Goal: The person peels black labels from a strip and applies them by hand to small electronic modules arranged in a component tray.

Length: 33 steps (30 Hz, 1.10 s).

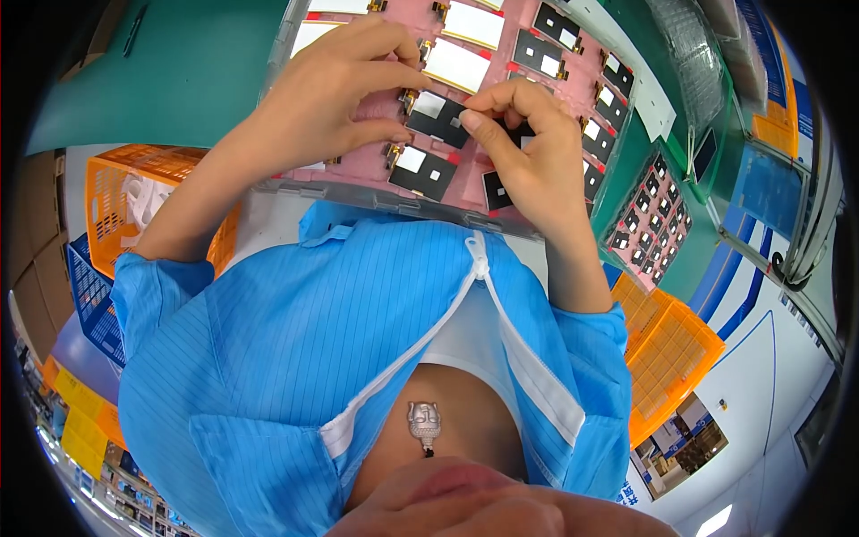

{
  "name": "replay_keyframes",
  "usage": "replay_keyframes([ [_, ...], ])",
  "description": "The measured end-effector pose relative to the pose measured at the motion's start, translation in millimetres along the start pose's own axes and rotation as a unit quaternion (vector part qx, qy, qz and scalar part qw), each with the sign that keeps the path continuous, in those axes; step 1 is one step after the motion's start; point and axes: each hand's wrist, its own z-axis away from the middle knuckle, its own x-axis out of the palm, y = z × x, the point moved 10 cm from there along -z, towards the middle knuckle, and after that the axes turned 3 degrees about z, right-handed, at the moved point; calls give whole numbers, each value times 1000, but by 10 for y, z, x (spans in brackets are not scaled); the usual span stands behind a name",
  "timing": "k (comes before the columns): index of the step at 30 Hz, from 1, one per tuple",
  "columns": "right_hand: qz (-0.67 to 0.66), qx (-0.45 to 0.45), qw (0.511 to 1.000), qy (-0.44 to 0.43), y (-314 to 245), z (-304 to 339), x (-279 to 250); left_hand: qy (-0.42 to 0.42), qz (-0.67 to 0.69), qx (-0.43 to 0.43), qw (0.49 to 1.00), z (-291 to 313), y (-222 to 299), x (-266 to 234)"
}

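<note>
Both hands are at a small black display panel (447, 134) with pale square patches, over a pink tray (371, 183). My left hand (335, 94) curves around the panel's left end, index finger near its upper corner and thumb near its lower one. My right hand (537, 148) pinches the panel's right edge between thumb and index finger. Just below lies another black panel (436, 179) with a small connector at its left end. White-faced panels (458, 61) sit above in the tray. More black panels (540, 54) lie to the right, some partly hidden by my right hand.
The tray's clear plastic rim (358, 202) runs close to my body. A second pink tray of small panels (651, 219) lies right on the green table (192, 72). Orange crates stand left (103, 206) and right (667, 358). Bubble wrap (684, 54) is at upper right.
</note>
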Motion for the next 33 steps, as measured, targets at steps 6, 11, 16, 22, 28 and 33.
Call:
replay_keyframes([
  [6,-2,1,1000,-3,-14,-2,2,-4,7,-2,1000,2,-18,11],
  [11,3,-10,1000,-5,-29,-7,5,1,9,-3,1000,5,-22,9],
  [16,-7,5,1000,-3,19,2,11,-2,20,2,1000,-47,50,-26],
  [22,3,4,1000,-7,25,-6,23,-3,18,0,1000,-37,37,-19],
  [28,31,-16,999,1,-15,-13,12,-6,17,-2,1000,-38,50,-18],
  [33,37,-18,999,2,-26,-19,16,-4,24,-10,1000,-38,40,-24],
])
